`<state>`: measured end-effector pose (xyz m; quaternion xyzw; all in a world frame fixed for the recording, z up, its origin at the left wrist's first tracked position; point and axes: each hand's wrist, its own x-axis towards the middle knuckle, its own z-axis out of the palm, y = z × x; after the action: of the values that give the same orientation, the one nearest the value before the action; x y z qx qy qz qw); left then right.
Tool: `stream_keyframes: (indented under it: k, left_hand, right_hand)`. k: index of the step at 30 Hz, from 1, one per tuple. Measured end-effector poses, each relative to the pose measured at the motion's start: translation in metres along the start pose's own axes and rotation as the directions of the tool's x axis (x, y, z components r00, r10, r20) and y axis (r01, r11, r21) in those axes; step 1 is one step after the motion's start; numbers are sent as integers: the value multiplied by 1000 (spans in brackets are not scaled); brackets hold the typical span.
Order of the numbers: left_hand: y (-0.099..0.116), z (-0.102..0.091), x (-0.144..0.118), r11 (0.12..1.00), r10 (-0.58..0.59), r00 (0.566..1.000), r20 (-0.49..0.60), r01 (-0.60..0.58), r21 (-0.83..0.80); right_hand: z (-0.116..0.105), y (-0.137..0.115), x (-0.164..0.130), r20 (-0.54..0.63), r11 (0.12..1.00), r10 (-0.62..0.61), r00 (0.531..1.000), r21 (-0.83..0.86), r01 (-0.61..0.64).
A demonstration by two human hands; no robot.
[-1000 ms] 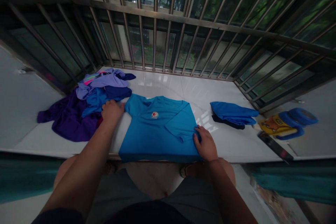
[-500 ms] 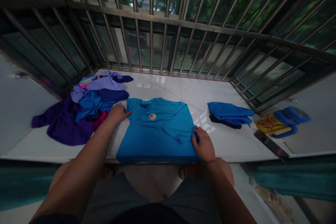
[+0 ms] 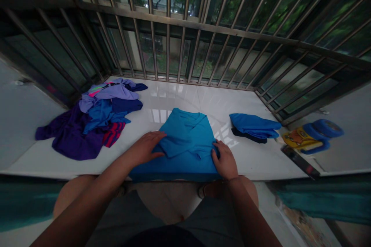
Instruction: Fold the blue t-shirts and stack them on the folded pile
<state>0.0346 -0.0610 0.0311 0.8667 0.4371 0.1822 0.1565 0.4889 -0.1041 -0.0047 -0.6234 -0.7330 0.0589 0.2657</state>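
A blue T-shirt (image 3: 188,162) lies at the front edge of the white ledge, both sleeves folded inward over its body. My left hand (image 3: 147,148) rests on the shirt's left side, by the folded sleeve, with fingers stretched out and the thumb apart. On the shirt's right edge lies my right hand (image 3: 224,159), fingers spread and holding nothing. The small badge on the shirt's chest is hidden under the folded left side.
A loose heap of purple, blue and striped clothes (image 3: 78,135) lies on the left of the white ledge (image 3: 269,158). Folded blue clothing (image 3: 253,124) sits at right, near a yellow-blue bottle (image 3: 310,135) and a dark remote-like object (image 3: 300,161). Metal bars (image 3: 185,23) stand behind.
My left hand has moved right and toward me, and the shirt's left sleeve and side are now folded inward, covering the badge. My right hand has stayed in place.
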Motion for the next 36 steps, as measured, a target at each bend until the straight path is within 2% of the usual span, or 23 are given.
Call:
stream_keyframes:
  k: [3,7,12,19,25,30,36]
  left_hand:
    - [-22,6,-17,996,-83,996,-37,82,-18]
    - [-38,6,-20,990,-111,988,-110,100,-95]
    - [-38,10,-12,981,-164,968,-188,139,-139]
    - [-34,17,-15,975,-218,952,-217,202,-94]
    - [-39,13,-16,933,-357,862,-359,346,-96]
    - [-44,11,-13,934,-357,870,-341,331,-133]
    - [-40,13,-11,918,-395,843,-366,381,-113]
  right_hand:
    - [0,0,1,-3,1000,-12,1000,-5,12]
    - [0,2,1,2,1000,-19,1000,-9,19]
    - [1,4,1,6,1000,-9,1000,-10,9]
    - [2,6,1,-5,1000,-6,1000,8,6]
    - [2,7,1,7,1000,-8,1000,-6,8]
    - [4,10,1,-2,1000,-13,1000,0,13]
    - [6,11,1,-15,1000,-24,1000,6,24]
